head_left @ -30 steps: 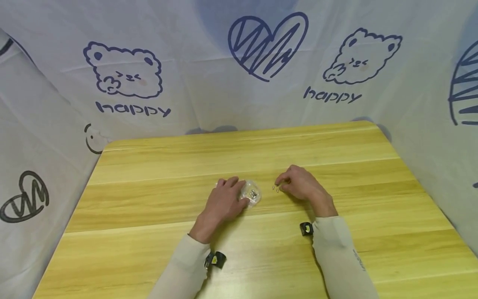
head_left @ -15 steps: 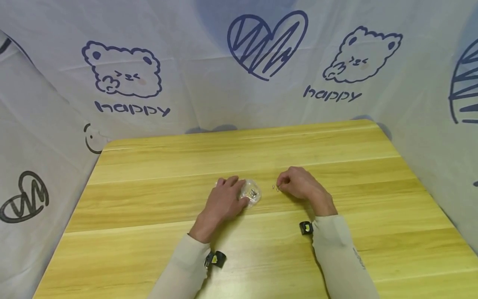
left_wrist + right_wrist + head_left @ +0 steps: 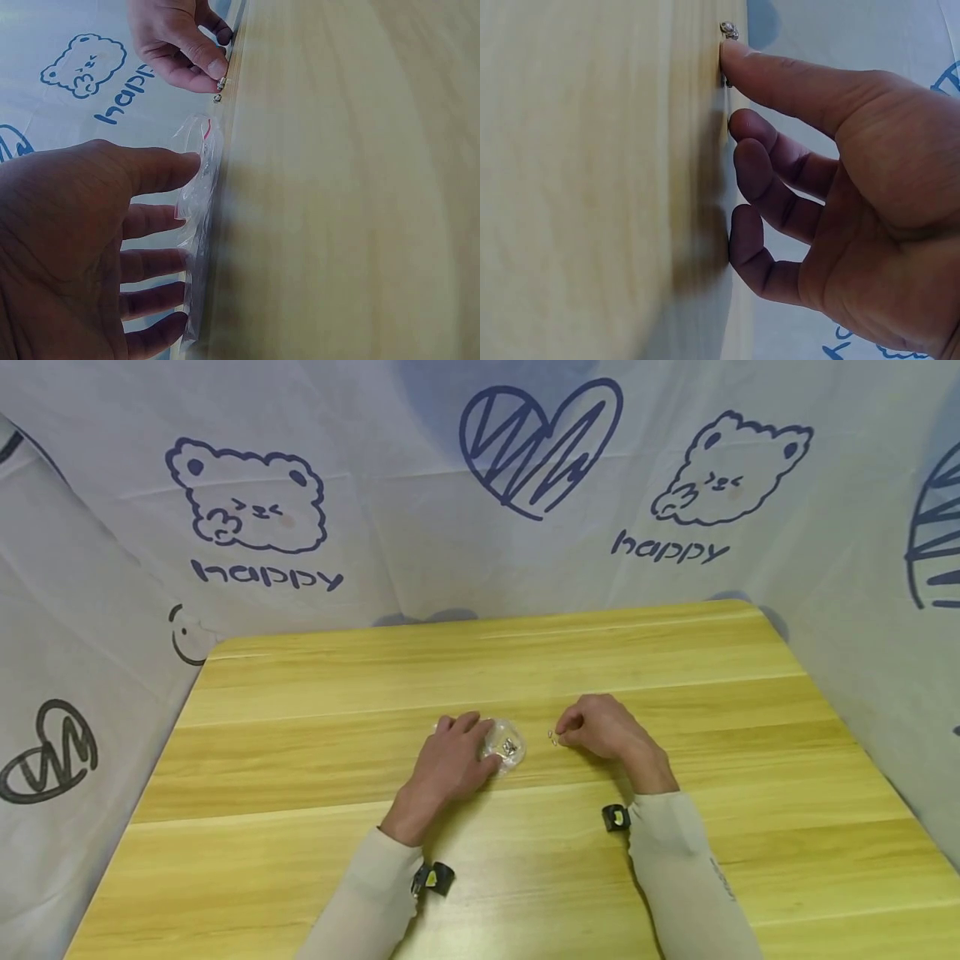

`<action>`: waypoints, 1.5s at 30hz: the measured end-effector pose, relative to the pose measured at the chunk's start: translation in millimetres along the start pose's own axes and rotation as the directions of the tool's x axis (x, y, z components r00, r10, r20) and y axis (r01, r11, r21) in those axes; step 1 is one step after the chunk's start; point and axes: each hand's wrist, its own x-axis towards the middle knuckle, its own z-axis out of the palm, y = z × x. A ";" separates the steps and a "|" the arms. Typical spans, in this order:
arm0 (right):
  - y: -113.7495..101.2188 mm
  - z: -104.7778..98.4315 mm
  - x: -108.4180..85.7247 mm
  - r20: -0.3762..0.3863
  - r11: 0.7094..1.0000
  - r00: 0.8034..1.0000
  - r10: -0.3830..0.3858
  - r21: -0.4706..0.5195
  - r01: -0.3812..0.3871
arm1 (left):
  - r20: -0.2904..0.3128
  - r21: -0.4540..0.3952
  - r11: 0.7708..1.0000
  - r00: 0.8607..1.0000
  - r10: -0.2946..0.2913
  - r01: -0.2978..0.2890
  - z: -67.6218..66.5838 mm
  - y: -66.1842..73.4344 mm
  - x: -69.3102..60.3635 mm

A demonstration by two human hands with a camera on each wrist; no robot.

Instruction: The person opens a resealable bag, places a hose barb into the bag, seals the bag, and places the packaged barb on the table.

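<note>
the left forearm (image 3: 367, 893) slants up and inward from the bottom of the head view to a nearly straight left wrist (image 3: 408, 817), and the left hand (image 3: 450, 760) is back upward, its left thumb (image 3: 161, 171) held apart from four almost straight, slightly spread left fingers (image 3: 154, 264). the right forearm (image 3: 686, 868) also leans inward, bending at the right wrist (image 3: 651, 768) so that the right hand (image 3: 603, 727) points toward the left one, near but apart. its right thumb (image 3: 795, 82) reaches out nearly straight close to the index fingertip (image 3: 561, 729), while three other right fingers (image 3: 759, 180) curl.
</note>
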 end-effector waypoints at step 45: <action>-20.1 3.4 1.1 -0.125 0.952 0.951 -0.284 0.079 0.294 | -0.013 0.005 1.000 1.000 0.009 -0.009 -1.1 1.4 -0.3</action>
